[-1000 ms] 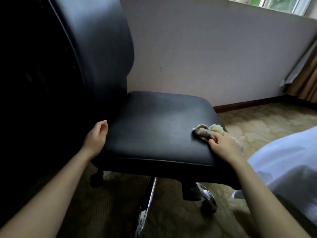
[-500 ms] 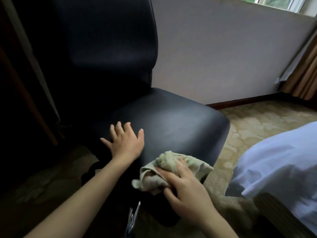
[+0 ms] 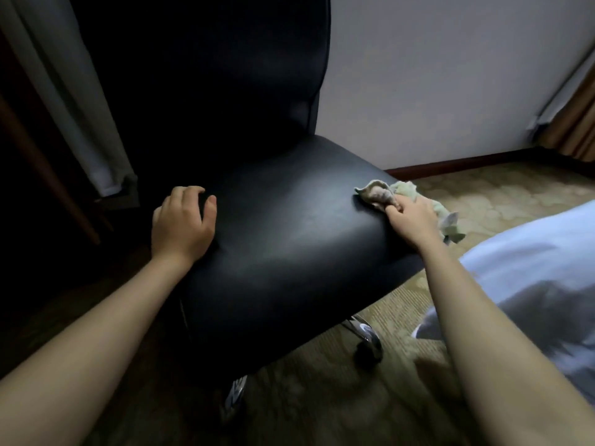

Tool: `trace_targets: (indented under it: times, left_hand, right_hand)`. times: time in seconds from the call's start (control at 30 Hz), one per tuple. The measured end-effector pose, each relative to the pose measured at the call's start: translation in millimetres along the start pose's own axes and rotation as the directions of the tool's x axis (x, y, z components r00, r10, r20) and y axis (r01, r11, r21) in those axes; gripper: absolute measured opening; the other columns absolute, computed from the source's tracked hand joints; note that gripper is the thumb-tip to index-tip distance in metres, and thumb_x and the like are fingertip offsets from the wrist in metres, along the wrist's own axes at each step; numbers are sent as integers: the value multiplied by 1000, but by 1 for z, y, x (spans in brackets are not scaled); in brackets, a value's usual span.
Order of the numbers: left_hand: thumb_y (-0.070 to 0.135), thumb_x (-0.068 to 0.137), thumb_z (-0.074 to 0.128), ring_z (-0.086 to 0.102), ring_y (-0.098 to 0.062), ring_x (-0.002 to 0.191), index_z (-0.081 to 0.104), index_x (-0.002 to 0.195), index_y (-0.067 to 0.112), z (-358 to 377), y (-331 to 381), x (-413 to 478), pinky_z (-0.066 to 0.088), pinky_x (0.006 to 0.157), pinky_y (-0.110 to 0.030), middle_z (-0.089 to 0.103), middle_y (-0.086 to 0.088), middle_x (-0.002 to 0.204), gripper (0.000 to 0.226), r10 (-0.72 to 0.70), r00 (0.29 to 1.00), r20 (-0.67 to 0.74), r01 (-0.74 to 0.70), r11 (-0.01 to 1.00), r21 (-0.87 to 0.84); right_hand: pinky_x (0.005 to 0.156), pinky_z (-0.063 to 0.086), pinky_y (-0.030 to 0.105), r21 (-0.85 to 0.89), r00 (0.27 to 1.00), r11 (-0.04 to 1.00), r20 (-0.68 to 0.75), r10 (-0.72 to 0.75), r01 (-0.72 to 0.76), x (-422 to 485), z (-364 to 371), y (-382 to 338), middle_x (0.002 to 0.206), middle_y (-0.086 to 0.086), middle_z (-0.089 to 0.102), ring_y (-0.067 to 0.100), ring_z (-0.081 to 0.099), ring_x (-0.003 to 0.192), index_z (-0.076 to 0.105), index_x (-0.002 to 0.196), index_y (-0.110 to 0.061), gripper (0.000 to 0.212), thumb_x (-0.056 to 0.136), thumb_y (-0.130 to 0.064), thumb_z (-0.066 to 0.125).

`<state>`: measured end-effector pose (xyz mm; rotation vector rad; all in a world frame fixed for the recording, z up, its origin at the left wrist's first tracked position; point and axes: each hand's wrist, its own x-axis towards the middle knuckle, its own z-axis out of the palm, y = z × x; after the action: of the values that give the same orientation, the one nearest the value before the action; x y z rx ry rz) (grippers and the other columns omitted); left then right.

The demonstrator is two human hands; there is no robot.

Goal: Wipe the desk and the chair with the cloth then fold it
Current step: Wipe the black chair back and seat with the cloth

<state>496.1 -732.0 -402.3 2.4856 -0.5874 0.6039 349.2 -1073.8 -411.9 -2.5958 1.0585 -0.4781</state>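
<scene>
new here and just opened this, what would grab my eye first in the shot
A big black padded office chair fills the middle of the frame. On its right edge the right hand grips a crumpled pale green cloth, while the left hand braces the seat's left side, fingers curled.

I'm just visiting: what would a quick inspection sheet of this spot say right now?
Surface: black chair seat, smooth with a faint sheen; desk not in view.
Job's things: crumpled greenish cloth on the seat's right edge, part hanging off.
Clutter: nothing seen.
Hands: right hand grips the cloth; left hand rests on the seat's left side, fingers bent, grip unclear.
Cables: nothing seen.
Surroundings: pale wall, patterned carpet, curtain at left, white fabric at right.
</scene>
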Motion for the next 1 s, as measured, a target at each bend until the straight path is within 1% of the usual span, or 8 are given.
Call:
trace_targets:
  times: [0.1,0.2,0.3,0.43,0.53,0.67,0.77,1.0]
  left_hand:
    - [31,99,40,53,-41,106,55,121,1,-5,-4,3,41,89,-49,56,-22,120,41,33,999,33,-35,998,45]
    - [28,98,42,54,-44,102,50,126,1,-15,-2,5,44,81,-51,50,-23,124,39,69,994,83,-76,993,91]
    - [29,97,44,52,-43,107,46,132,6,-28,10,3,45,84,-51,40,-18,134,42,61,989,133,-70,996,61]
    - [34,98,41,46,-36,119,43,134,10,-36,42,-15,35,99,-46,37,-15,139,43,-110,984,138,132,978,-159]
    - [41,97,38,37,-33,129,41,136,10,-24,35,-37,26,107,-48,38,-15,143,50,-204,964,169,210,978,-17]
    - [42,96,38,36,-28,133,42,135,8,-8,18,-46,18,111,-51,44,-13,141,52,-150,987,54,147,988,51]
    - [42,96,38,37,-27,134,43,135,7,-5,16,-44,16,111,-52,45,-13,141,53,-104,994,14,104,994,42]
    - [40,98,38,40,-31,130,40,136,3,-9,1,-38,13,113,-48,45,-16,139,53,-97,994,-57,95,995,-25]
  right_hand:
    - [111,23,45,7,1000,1000,-27,-5,5,-38,4,-18,141,18,40,34,29,133,55,124,-29,40,87,-33,41]
    - [109,25,44,7,977,977,-15,-212,212,-107,9,-59,139,13,45,32,30,133,53,131,-32,63,76,-49,28]
    - [113,17,51,124,850,850,64,-522,512,-176,20,-105,144,11,42,33,25,139,53,132,-34,68,73,-52,25]
    - [109,28,52,90,760,763,72,-646,640,-182,25,-112,144,12,43,35,35,134,53,132,-33,56,80,-46,37]
    - [101,39,50,37,825,824,-28,-564,565,-148,21,-84,135,15,52,38,49,122,59,127,-28,52,81,-46,42]
    - [104,29,48,-44,965,972,-110,-236,233,-87,-2,-23,127,17,52,39,38,126,54,131,-31,64,77,-56,29]
    - [104,28,43,-40,989,997,-130,-69,64,-58,-12,-1,131,14,49,35,35,125,54,130,-31,42,89,-39,45]
    - [104,27,45,-120,991,991,-113,-66,53,-86,-2,-40,132,14,49,33,36,126,56,126,-34,61,73,-47,29]
